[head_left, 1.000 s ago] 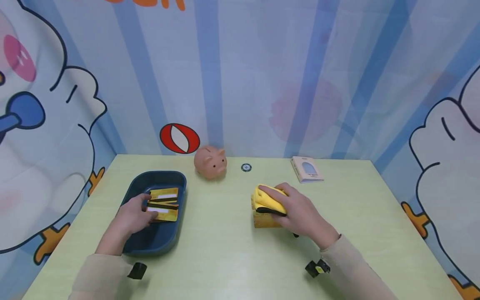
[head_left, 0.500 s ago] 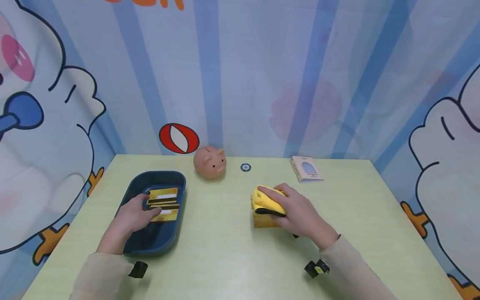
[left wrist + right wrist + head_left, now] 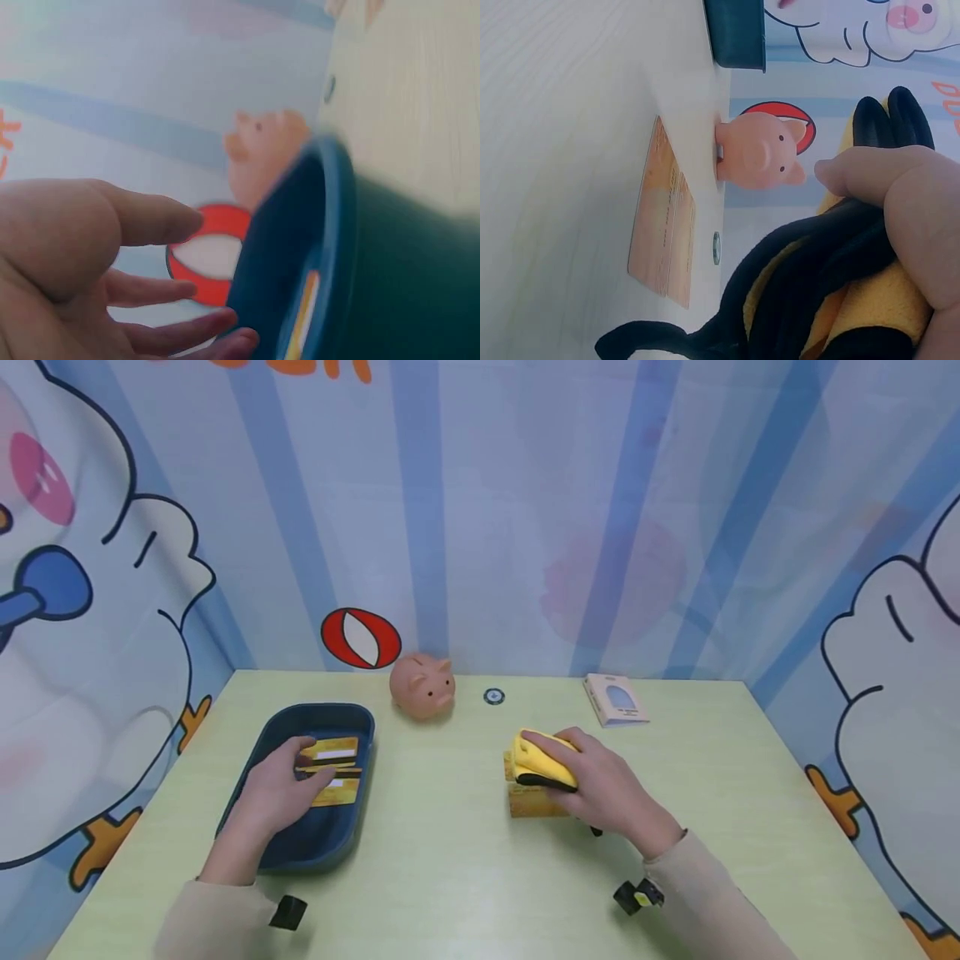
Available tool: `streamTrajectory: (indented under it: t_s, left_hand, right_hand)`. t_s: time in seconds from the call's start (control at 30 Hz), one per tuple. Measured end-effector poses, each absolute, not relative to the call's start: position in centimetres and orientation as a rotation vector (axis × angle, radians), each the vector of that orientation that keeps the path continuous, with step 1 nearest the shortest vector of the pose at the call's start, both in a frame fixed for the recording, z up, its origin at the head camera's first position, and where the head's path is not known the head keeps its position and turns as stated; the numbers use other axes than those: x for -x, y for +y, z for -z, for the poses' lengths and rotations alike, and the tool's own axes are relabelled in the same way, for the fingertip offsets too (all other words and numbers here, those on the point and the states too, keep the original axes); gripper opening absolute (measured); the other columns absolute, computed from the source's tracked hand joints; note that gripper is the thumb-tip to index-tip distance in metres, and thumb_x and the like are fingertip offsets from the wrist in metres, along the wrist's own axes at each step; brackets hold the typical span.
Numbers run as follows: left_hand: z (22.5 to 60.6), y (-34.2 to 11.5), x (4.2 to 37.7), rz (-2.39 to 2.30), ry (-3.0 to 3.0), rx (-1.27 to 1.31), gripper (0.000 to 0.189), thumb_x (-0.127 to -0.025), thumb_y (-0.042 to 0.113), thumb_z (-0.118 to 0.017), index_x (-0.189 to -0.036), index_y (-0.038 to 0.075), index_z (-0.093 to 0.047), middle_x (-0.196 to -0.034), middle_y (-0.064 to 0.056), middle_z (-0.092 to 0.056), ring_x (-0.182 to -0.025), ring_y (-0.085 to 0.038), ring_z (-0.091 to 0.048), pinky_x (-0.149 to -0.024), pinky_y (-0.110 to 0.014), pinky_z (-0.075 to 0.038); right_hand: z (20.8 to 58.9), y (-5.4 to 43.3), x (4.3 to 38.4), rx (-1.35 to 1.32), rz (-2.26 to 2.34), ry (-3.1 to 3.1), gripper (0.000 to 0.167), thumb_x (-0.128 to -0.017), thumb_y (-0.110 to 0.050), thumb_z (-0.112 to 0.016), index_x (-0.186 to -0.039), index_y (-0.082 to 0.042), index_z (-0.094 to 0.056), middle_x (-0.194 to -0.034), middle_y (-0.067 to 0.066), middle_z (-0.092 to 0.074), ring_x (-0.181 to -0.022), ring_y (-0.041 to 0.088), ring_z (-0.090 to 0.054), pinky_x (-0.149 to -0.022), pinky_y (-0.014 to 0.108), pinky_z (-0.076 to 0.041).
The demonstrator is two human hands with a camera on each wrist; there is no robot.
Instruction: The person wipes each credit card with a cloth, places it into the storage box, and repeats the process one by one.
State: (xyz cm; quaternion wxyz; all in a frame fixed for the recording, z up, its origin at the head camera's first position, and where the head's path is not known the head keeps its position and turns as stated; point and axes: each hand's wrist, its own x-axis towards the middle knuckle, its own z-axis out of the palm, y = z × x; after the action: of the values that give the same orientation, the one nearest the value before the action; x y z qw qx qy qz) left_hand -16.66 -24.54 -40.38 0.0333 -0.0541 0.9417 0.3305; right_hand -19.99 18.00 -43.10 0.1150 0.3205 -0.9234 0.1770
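Note:
My left hand (image 3: 279,787) hovers over the dark blue tray (image 3: 318,853), thumb and fingers spread apart with nothing between them in the left wrist view. Below its fingertips, two gold cards (image 3: 341,792) with black stripes and white panels lie in the tray. My right hand (image 3: 603,779) grips a soft yellow-and-black plush (image 3: 542,762); its black strap (image 3: 641,333) hangs down in the right wrist view. Under the plush, two more gold cards (image 3: 538,802) lie side by side on the table, partly hidden from the head camera.
A pink piggy bank (image 3: 422,687) stands at the table's back, right of the tray. A small round chip (image 3: 493,696) lies beside it. Farther right is a pale pink box (image 3: 617,699) with a blue arch. A cartoon backdrop (image 3: 495,527) rises behind the table (image 3: 435,893).
My left hand has let go of the cards and lifted slightly, its fingers spreading. The lower card in the tray has straightened a little. My right hand stays put with the plush.

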Motion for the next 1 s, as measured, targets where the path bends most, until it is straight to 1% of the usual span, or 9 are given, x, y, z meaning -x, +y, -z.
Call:
streamTrajectory:
  t_s: [0.1, 0.17, 0.33, 0.43, 0.5, 0.67, 0.77, 0.9, 1.0]
  left_hand:
    - [39.8, -22.4, 16.2, -1.124, 2.922, 0.087, 0.059, -0.104, 0.027, -0.065, -0.153, 0.001, -0.045, -0.142, -0.029, -0.058, -0.122, -0.043, -0.063, -0.092, -0.051, -0.061]
    - [39.6, -20.9, 15.9, -1.193, 2.934, 0.012, 0.054, -0.104, 0.025, -0.065, -0.152, 0.004, -0.049, -0.140, -0.025, -0.061, -0.123, -0.042, -0.064, -0.094, -0.051, -0.061]
    - [39.7, -16.7, 15.9, -1.316, 2.942, -0.187, 0.047, -0.101, 0.021, -0.069, -0.145, 0.007, -0.059, -0.132, -0.015, -0.069, -0.117, -0.034, -0.068, -0.094, -0.048, -0.061]
    - [40.3, -14.1, 16.1, -1.362, 2.908, -0.236, 0.044, -0.099, 0.019, -0.073, -0.141, 0.009, -0.063, -0.128, -0.011, -0.071, -0.113, -0.029, -0.069, -0.091, -0.044, -0.062]
    - [41.0, -12.4, 16.3, -1.382, 2.869, -0.263, 0.042, -0.098, 0.019, -0.074, -0.139, 0.010, -0.065, -0.126, -0.010, -0.072, -0.112, -0.028, -0.069, -0.090, -0.043, -0.062]
    - [43.6, -8.7, 16.9, -1.356, 2.752, -0.330, 0.041, -0.098, 0.019, -0.075, -0.137, 0.010, -0.066, -0.126, -0.009, -0.071, -0.114, -0.029, -0.067, -0.094, -0.045, -0.059]
    - [45.3, -7.1, 17.4, -1.339, 2.713, -0.372, 0.043, -0.096, 0.019, -0.076, -0.137, 0.007, -0.065, -0.126, -0.011, -0.070, -0.115, -0.030, -0.066, -0.098, -0.048, -0.057]
    - [47.0, -5.8, 18.3, -1.315, 2.728, -0.405, 0.047, -0.093, 0.017, -0.080, -0.135, 0.004, -0.063, -0.123, -0.012, -0.069, -0.111, -0.030, -0.064, -0.098, -0.049, -0.054]
    - [48.0, -5.0, 19.0, -1.275, 2.764, -0.408, 0.050, -0.090, 0.019, -0.082, -0.134, 0.004, -0.063, -0.119, -0.011, -0.068, -0.108, -0.028, -0.061, -0.097, -0.048, -0.052]
  right_hand:
    - [43.0, 18.4, 19.9, -0.929, -0.526, -2.715, 0.084, -0.088, -0.017, -0.084, -0.160, -0.034, -0.045, -0.125, 0.009, -0.061, -0.092, 0.017, -0.057, -0.073, 0.038, -0.053]
    - [43.0, 18.6, 19.9, -0.920, -0.526, -2.721, 0.084, -0.088, -0.017, -0.084, -0.160, -0.034, -0.045, -0.123, 0.008, -0.061, -0.091, 0.017, -0.056, -0.073, 0.039, -0.053]
    - [42.9, 19.1, 19.8, -0.896, -0.520, -2.736, 0.084, -0.087, -0.018, -0.086, -0.159, -0.034, -0.046, -0.122, 0.007, -0.060, -0.091, 0.017, -0.056, -0.073, 0.039, -0.053]
    - [43.0, 19.5, 19.9, -0.890, -0.509, -2.737, 0.085, -0.087, -0.019, -0.087, -0.159, -0.034, -0.045, -0.122, 0.007, -0.060, -0.091, 0.017, -0.056, -0.072, 0.039, -0.053]
    - [43.0, 19.8, 20.0, -0.884, -0.505, -2.737, 0.085, -0.087, -0.019, -0.087, -0.159, -0.034, -0.045, -0.122, 0.007, -0.060, -0.091, 0.017, -0.056, -0.072, 0.039, -0.054]
    - [43.0, 20.1, 20.0, -0.863, -0.515, -2.738, 0.085, -0.086, -0.018, -0.086, -0.159, -0.036, -0.046, -0.122, 0.007, -0.060, -0.091, 0.018, -0.058, -0.074, 0.040, -0.055]
    - [43.0, 20.2, 20.0, -0.866, -0.518, -2.738, 0.084, -0.087, -0.019, -0.086, -0.159, -0.037, -0.046, -0.122, 0.007, -0.060, -0.092, 0.018, -0.058, -0.075, 0.041, -0.056]
    - [43.0, 20.2, 20.0, -0.872, -0.522, -2.731, 0.083, -0.088, -0.020, -0.085, -0.159, -0.037, -0.045, -0.122, 0.007, -0.061, -0.092, 0.019, -0.059, -0.076, 0.042, -0.056]
    - [42.9, 20.2, 20.0, -0.868, -0.521, -2.726, 0.083, -0.088, -0.020, -0.086, -0.159, -0.036, -0.046, -0.121, 0.007, -0.061, -0.092, 0.019, -0.059, -0.075, 0.042, -0.056]
